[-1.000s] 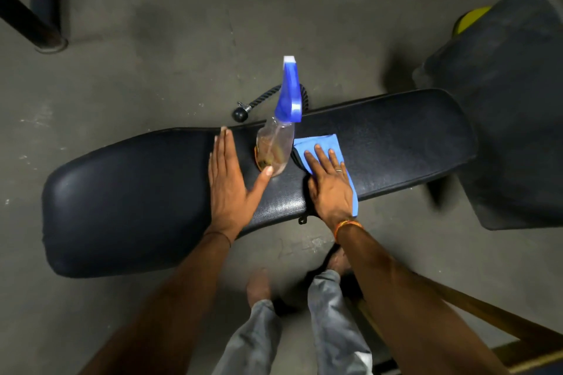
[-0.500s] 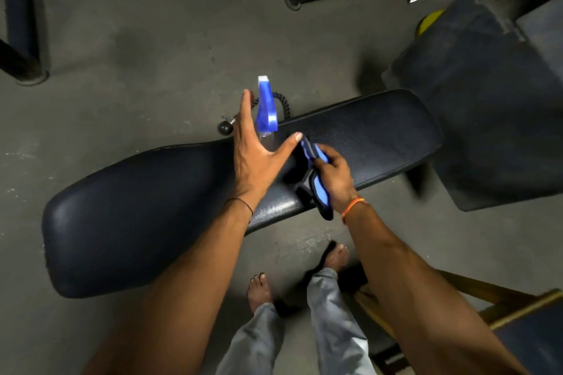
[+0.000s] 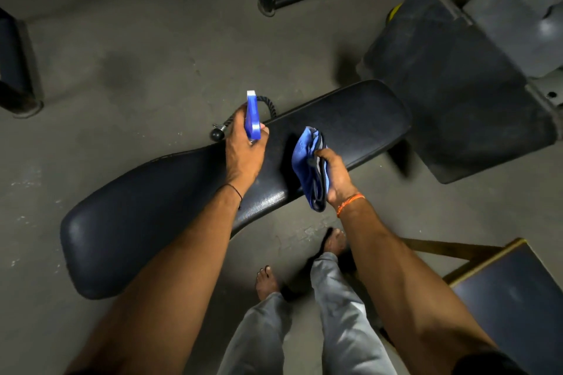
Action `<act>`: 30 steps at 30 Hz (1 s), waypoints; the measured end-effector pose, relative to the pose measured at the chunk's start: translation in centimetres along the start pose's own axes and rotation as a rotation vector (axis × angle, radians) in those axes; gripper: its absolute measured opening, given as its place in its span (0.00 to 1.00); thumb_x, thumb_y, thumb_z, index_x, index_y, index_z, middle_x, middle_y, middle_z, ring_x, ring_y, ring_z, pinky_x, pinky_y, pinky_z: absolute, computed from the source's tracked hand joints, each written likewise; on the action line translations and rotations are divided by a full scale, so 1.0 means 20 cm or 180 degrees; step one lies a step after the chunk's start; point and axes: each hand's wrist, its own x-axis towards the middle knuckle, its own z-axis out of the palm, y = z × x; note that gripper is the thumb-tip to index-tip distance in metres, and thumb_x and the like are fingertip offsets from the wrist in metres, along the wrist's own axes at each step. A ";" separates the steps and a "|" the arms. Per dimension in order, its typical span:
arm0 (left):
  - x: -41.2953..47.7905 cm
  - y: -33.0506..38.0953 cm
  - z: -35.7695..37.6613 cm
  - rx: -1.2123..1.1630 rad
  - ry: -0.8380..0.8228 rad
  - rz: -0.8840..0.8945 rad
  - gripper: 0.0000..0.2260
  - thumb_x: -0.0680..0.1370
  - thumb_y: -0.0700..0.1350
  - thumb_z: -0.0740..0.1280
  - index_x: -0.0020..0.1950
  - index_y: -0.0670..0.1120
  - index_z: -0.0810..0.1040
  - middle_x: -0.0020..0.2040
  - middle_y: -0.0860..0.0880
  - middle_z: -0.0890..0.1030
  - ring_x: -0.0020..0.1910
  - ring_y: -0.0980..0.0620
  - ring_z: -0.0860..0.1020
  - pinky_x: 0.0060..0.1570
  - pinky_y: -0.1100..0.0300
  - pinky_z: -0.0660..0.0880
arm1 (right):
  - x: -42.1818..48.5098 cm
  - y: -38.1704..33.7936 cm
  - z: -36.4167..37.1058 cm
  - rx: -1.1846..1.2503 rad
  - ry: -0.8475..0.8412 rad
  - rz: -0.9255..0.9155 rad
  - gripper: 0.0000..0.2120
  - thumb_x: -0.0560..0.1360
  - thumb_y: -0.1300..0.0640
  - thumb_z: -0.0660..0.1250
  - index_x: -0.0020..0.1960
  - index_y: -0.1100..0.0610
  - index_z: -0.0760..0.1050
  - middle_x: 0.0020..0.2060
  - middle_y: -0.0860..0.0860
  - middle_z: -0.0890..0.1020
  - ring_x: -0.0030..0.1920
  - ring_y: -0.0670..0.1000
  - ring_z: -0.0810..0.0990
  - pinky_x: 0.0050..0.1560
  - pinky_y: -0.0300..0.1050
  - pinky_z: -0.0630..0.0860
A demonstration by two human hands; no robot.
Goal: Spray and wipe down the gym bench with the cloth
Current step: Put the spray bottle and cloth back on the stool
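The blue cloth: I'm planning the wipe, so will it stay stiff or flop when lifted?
Probably floppy: the blue cloth hangs in bunched folds from the right hand. Likely light, since a loose grip holds it above the bench.

Left hand (image 3: 243, 150): arm extended forward, fingers closed around the blue plastic spray head (image 3: 252, 115), back of hand upward. Right hand (image 3: 333, 176): arm extended, fist clenched on the bunched blue cloth (image 3: 307, 161), orange thread at wrist.

Dim overhead lighting glinting off the black padded vinyl counter (image 3: 170, 216), casting hard shadows; bending at wide-angle edges, blurring slightly throughout.
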 end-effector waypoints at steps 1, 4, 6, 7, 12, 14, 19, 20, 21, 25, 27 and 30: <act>-0.02 0.02 0.00 -0.0008 -0.0071 0.0012 0.20 0.77 0.44 0.69 0.69 0.50 0.73 0.55 0.51 0.82 0.52 0.51 0.80 0.58 0.55 0.78 | -0.03 -0.01 0.00 0.0046 0.0017 -0.0073 0.15 0.70 0.57 0.67 0.55 0.53 0.82 0.47 0.54 0.84 0.47 0.53 0.84 0.53 0.47 0.79; -0.12 0.10 -0.01 -0.0007 -0.0286 0.0125 0.18 0.78 0.43 0.69 0.68 0.48 0.74 0.52 0.51 0.82 0.49 0.54 0.79 0.55 0.62 0.76 | -0.16 -0.06 -0.02 0.0023 0.0143 -0.0247 0.13 0.67 0.57 0.67 0.51 0.52 0.82 0.46 0.54 0.84 0.46 0.53 0.83 0.51 0.49 0.79; -0.19 0.17 0.00 -0.0029 -0.0455 0.0179 0.18 0.78 0.43 0.69 0.68 0.48 0.74 0.52 0.51 0.82 0.49 0.55 0.79 0.52 0.69 0.74 | -0.26 -0.10 -0.06 0.0001 0.0230 -0.0345 0.14 0.66 0.57 0.68 0.52 0.52 0.82 0.46 0.54 0.84 0.46 0.54 0.83 0.47 0.49 0.80; -0.23 0.22 0.00 -0.0032 -0.0530 0.0202 0.19 0.79 0.43 0.69 0.69 0.48 0.73 0.52 0.51 0.82 0.49 0.56 0.79 0.50 0.74 0.73 | -0.31 -0.12 -0.08 0.0026 0.0255 -0.0376 0.14 0.67 0.57 0.67 0.52 0.52 0.82 0.46 0.55 0.84 0.45 0.54 0.84 0.45 0.48 0.80; -0.44 0.44 0.07 0.0020 -0.0999 0.0344 0.19 0.79 0.45 0.69 0.70 0.49 0.73 0.51 0.54 0.81 0.49 0.56 0.79 0.49 0.72 0.72 | -0.64 -0.20 -0.24 0.0203 0.0356 -0.0662 0.09 0.76 0.61 0.64 0.53 0.55 0.79 0.43 0.55 0.84 0.39 0.52 0.84 0.41 0.45 0.81; -0.53 0.53 0.12 0.0030 -0.1201 0.0422 0.18 0.79 0.45 0.70 0.68 0.49 0.74 0.51 0.52 0.82 0.49 0.54 0.79 0.52 0.64 0.75 | -0.76 -0.22 -0.34 0.0236 0.0423 -0.0817 0.12 0.74 0.60 0.65 0.56 0.55 0.80 0.46 0.57 0.84 0.42 0.55 0.84 0.46 0.48 0.81; -0.79 0.77 0.30 0.0041 -0.1720 0.0590 0.18 0.78 0.46 0.70 0.68 0.51 0.73 0.51 0.50 0.83 0.50 0.48 0.81 0.55 0.53 0.78 | -1.09 -0.28 -0.60 0.0566 0.0794 -0.1035 0.10 0.72 0.60 0.65 0.49 0.53 0.82 0.45 0.58 0.84 0.41 0.56 0.83 0.45 0.49 0.79; -0.84 0.82 0.34 0.0070 -0.1815 0.0613 0.18 0.78 0.47 0.70 0.67 0.51 0.73 0.52 0.50 0.83 0.50 0.47 0.81 0.55 0.52 0.78 | -1.15 -0.29 -0.66 0.0633 0.0879 -0.1063 0.11 0.71 0.59 0.65 0.50 0.52 0.83 0.45 0.58 0.84 0.41 0.56 0.83 0.45 0.48 0.80; -0.89 0.86 0.38 0.0083 -0.1916 0.0662 0.17 0.78 0.48 0.70 0.66 0.51 0.74 0.53 0.50 0.83 0.51 0.47 0.81 0.55 0.51 0.78 | -1.21 -0.30 -0.72 0.0665 0.0979 -0.1094 0.12 0.69 0.58 0.66 0.50 0.52 0.83 0.46 0.58 0.84 0.41 0.56 0.83 0.44 0.48 0.79; -1.12 1.01 0.56 0.0079 -0.2317 0.0893 0.15 0.78 0.47 0.70 0.64 0.49 0.74 0.56 0.55 0.79 0.56 0.46 0.80 0.57 0.52 0.76 | -1.41 -0.33 -0.97 0.0898 0.1367 -0.1240 0.14 0.72 0.60 0.64 0.54 0.52 0.82 0.47 0.59 0.83 0.39 0.56 0.82 0.41 0.47 0.79; -1.25 1.08 0.66 0.0089 -0.2506 0.1067 0.14 0.78 0.46 0.70 0.63 0.48 0.74 0.55 0.57 0.77 0.55 0.46 0.80 0.56 0.52 0.75 | -1.51 -0.33 -1.12 0.1030 0.1515 -0.1313 0.14 0.75 0.62 0.62 0.57 0.54 0.81 0.44 0.58 0.84 0.37 0.55 0.82 0.38 0.46 0.80; -1.46 1.16 0.81 0.0069 -0.2780 0.1302 0.15 0.78 0.46 0.70 0.63 0.46 0.74 0.55 0.52 0.81 0.53 0.45 0.80 0.55 0.54 0.75 | -1.69 -0.31 -1.36 0.1249 0.1711 -0.1402 0.13 0.77 0.64 0.61 0.56 0.56 0.79 0.38 0.55 0.84 0.33 0.54 0.82 0.32 0.43 0.79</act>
